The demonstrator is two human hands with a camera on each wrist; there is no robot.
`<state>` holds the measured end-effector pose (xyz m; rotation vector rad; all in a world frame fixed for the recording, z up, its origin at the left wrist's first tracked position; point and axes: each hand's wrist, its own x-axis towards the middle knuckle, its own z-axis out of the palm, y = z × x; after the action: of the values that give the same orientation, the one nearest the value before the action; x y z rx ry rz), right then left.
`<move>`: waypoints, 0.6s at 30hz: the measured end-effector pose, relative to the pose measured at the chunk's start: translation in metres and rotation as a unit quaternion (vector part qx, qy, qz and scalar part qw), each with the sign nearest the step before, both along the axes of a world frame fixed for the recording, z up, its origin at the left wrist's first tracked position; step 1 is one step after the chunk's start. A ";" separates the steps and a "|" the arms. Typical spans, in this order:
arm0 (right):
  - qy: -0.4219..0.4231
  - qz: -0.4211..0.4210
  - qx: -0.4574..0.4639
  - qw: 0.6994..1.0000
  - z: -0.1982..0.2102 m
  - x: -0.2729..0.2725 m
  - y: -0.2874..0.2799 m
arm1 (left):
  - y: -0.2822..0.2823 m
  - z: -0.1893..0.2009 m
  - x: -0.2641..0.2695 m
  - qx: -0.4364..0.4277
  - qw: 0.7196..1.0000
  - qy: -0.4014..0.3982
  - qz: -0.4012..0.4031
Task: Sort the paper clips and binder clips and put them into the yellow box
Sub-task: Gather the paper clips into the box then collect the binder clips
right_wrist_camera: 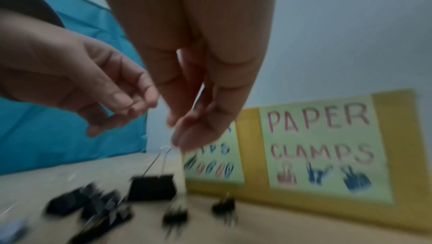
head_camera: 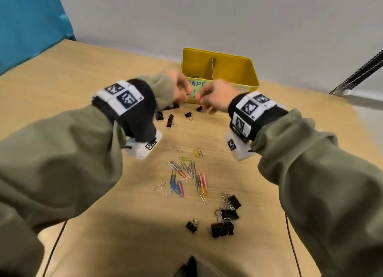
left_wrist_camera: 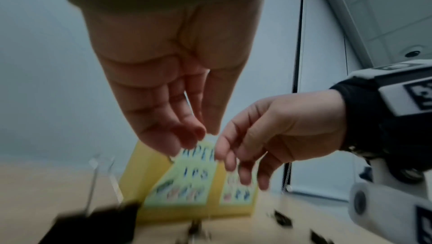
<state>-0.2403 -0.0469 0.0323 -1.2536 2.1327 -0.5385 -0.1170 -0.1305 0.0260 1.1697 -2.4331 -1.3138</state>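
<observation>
The yellow box [head_camera: 217,55] stands at the back of the table, with a cardboard divider [head_camera: 212,69] inside and "PAPER CLAMPS" on its right front label [right_wrist_camera: 320,137]. Both hands hover close together just before it. My right hand [right_wrist_camera: 184,129] pinches a thin metal wire, seemingly a paper clip [right_wrist_camera: 197,98]. My left hand [head_camera: 186,91] has its fingertips drawn together on a small metal loop; blur hides the details. Small black binder clips [head_camera: 170,120] lie under the hands. Coloured paper clips [head_camera: 186,173] are heaped mid-table. Larger binder clips [head_camera: 226,220] lie near me.
A blue panel [head_camera: 31,24] stands at the far left and a grey wall runs behind the box. A black cable [head_camera: 356,71] slants down at the right. A medium binder clip [right_wrist_camera: 151,187] stands upright under the hands. Thin cords hang by my sleeves.
</observation>
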 end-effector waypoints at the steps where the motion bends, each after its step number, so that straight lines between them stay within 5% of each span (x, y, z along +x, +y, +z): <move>1: 0.007 0.038 0.065 0.997 -0.010 0.009 0.011 | 0.011 -0.011 0.011 -0.007 0.997 -0.061 -0.056; 5: 0.140 0.140 0.160 0.967 -0.039 0.038 0.042 | 0.047 -0.044 0.037 -0.112 0.920 -0.308 -0.216; 12: 0.126 0.241 0.173 0.947 -0.039 0.060 0.087 | 0.097 -0.058 0.063 -0.093 0.933 -0.249 -0.243; 18: 0.155 0.208 0.220 0.940 -0.036 0.057 0.125 | 0.106 -0.049 0.095 -0.134 0.924 -0.290 -0.213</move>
<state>-0.1835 0.0780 -0.0042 -1.5283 1.9840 0.3224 -0.0223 -0.0244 -0.0232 1.1096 -3.3118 -0.7195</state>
